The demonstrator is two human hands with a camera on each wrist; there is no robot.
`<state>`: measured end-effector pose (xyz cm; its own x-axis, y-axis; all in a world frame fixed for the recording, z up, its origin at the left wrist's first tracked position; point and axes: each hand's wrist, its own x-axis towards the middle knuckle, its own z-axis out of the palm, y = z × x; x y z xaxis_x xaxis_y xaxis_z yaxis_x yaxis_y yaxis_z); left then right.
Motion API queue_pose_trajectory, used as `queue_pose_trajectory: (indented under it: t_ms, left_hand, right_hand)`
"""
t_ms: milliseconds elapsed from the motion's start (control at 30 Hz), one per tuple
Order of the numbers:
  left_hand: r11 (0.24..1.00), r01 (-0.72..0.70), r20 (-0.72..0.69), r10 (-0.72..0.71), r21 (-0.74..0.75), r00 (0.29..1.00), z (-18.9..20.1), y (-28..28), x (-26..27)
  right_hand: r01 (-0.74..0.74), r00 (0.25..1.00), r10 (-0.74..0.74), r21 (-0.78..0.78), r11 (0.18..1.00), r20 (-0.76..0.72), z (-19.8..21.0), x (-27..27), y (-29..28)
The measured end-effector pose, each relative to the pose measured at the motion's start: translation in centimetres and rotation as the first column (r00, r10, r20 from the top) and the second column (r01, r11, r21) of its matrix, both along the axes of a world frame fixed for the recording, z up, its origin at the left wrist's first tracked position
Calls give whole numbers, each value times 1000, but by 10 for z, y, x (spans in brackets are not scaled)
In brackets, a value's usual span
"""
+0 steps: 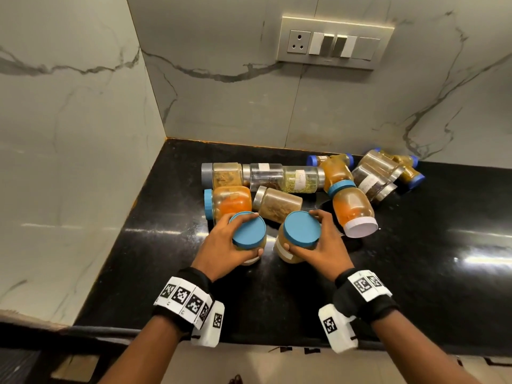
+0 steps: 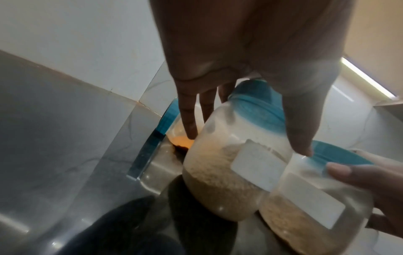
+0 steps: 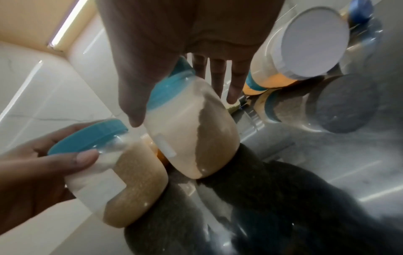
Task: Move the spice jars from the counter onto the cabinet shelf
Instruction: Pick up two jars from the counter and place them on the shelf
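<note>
Two upright blue-lidded jars of pale powder stand side by side near the front of the black counter (image 1: 138,259). My left hand (image 1: 230,245) grips the left jar (image 1: 249,234) from above, thumb on its near side and fingers over the far rim. My right hand (image 1: 318,245) grips the right jar (image 1: 300,231) the same way. In the left wrist view the left hand (image 2: 240,143) wraps the left jar (image 2: 229,169), with the right jar (image 2: 309,207) beside it. The right wrist view has the right hand (image 3: 181,110) around the right jar (image 3: 191,138); the left jar (image 3: 122,181) sits lower left.
Behind the hands several spice jars lie on their sides in a heap: an orange one with a blue lid (image 1: 227,202), a brown one (image 1: 277,203), an orange one with a white lid (image 1: 354,212), and more toward the back right. Marble walls close the left and rear. No cabinet shelf shows.
</note>
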<state>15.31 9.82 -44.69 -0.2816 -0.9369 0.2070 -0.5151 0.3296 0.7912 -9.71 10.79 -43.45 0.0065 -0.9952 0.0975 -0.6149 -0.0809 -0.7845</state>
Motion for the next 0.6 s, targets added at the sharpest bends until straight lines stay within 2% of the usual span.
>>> queue_pose_trajectory:
  t_ms: [67, 167, 300, 433, 533, 600]
  left_hand:
    - [997, -57, 27, 58, -48, 998, 3, 2, -2]
    - [986, -140, 45, 144, -90, 989, 5, 7, -1]
    - [994, -104, 79, 103, 20, 992, 5, 16, 6]
    - [994, -92, 68, 88, 63, 994, 7, 19, 9]
    - [982, -187, 61, 185, 15, 981, 7, 23, 4]
    - [969, -244, 45, 246, -36, 968, 7, 25, 2]
  right_hand:
    - [-30, 1000, 30, -19, 999, -5, 1, 1, -6]
    - [-122, 990, 122, -7, 993, 75, 4, -3, -8]
    - [-307, 945, 296, 67, 949, 138, 3, -10, -10]
    - [-303, 950, 298, 43, 952, 93, 3, -7, -12]
    - [-298, 953, 298, -21, 954, 55, 2, -1, -10]
    - [-266, 958, 272, -73, 961, 89, 2, 1, -9]
